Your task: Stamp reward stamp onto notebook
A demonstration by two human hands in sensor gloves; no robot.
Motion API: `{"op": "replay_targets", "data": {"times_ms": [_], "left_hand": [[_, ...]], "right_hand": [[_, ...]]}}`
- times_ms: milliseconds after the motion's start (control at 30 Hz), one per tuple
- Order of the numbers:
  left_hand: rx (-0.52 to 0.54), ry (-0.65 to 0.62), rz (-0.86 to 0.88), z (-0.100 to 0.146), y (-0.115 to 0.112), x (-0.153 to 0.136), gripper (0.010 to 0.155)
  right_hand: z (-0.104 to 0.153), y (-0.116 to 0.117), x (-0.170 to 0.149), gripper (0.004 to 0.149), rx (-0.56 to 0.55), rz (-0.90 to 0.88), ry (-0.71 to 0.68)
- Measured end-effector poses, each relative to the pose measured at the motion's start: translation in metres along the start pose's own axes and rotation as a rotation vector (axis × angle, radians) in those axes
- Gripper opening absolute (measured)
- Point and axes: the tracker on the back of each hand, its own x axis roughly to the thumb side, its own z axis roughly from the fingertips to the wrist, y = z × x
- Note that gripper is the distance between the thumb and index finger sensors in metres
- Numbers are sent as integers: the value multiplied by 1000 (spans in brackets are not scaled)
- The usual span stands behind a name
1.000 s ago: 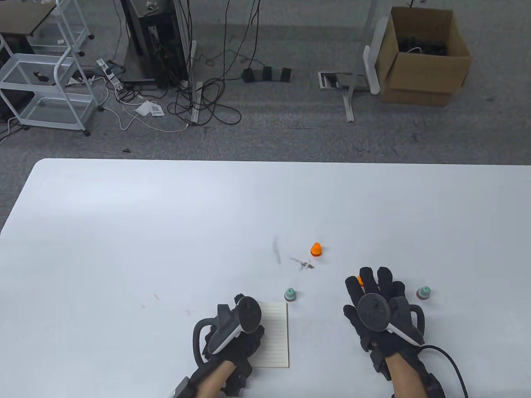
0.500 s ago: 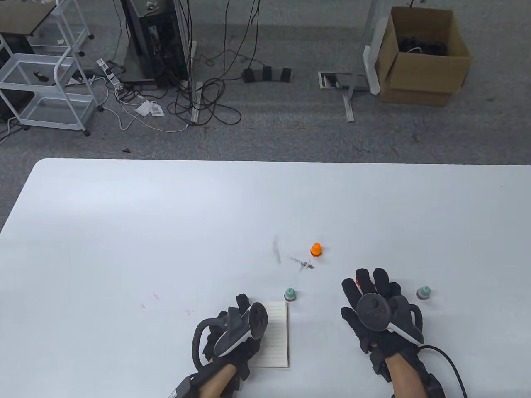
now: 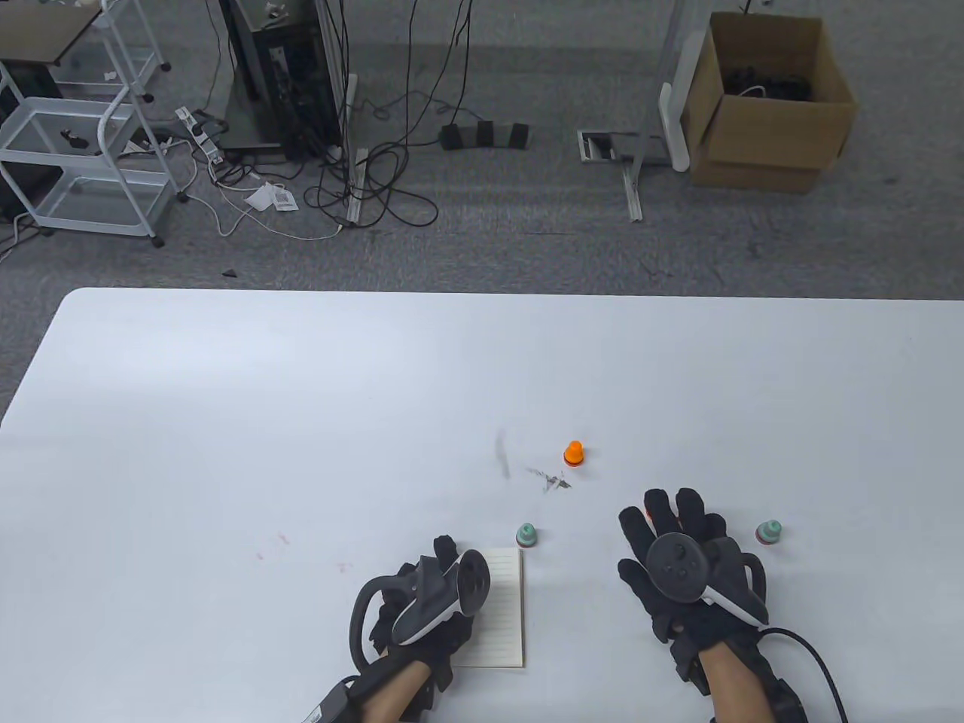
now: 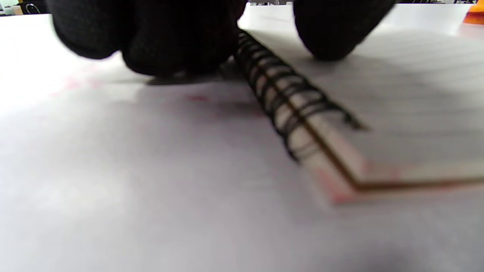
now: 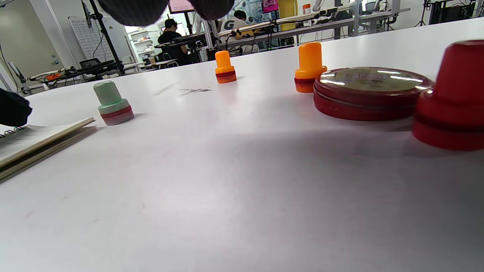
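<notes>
A spiral notebook [image 3: 503, 610] lies open on the white table [image 3: 301, 414], lined page up. My left hand [image 3: 425, 602] rests on its left side; in the left wrist view the fingertips [image 4: 170, 45] press by the black spiral [image 4: 287, 94] and one touches the page [image 4: 408, 94]. My right hand [image 3: 666, 527] hovers open with fingers spread and holds nothing. In the right wrist view an orange stamp [image 5: 309, 68], a red round tin [image 5: 372, 92] and a red stamp [image 5: 452, 98] stand below it.
Another orange stamp [image 3: 573, 453] stands farther back, by dark scribble marks [image 3: 550, 478]. One green stamp [image 3: 526, 535] stands at the notebook's far right corner, another green stamp [image 3: 768, 532] right of my right hand. Faint red smudges [image 3: 279, 542] mark the table at the left.
My left hand has rolled to the right on the notebook, turning its tracker sideways. My right hand has slid slightly left, and the orange stamp under its fingers is now nearly hidden.
</notes>
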Motion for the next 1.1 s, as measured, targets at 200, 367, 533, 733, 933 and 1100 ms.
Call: {"op": "replay_targets", "data": {"times_ms": [200, 367, 533, 733, 933, 1100], "left_hand": [[230, -36, 161, 25, 19, -31, 80], [386, 39, 245, 41, 42, -78, 76], [393, 78, 169, 37, 51, -113, 76], [290, -30, -4, 23, 22, -116, 76], [310, -74, -12, 30, 21, -119, 79], [293, -94, -8, 32, 20, -120, 82]], "right_hand": [[5, -3, 6, 70, -10, -20, -30], [8, -6, 10, 72, -33, -23, -48], [7, -3, 12, 71, -21, -11, -48], [6, -5, 7, 71, -30, 2, -9], [6, -2, 4, 71, -18, 15, 10], [7, -4, 2, 71, -24, 9, 25]]}}
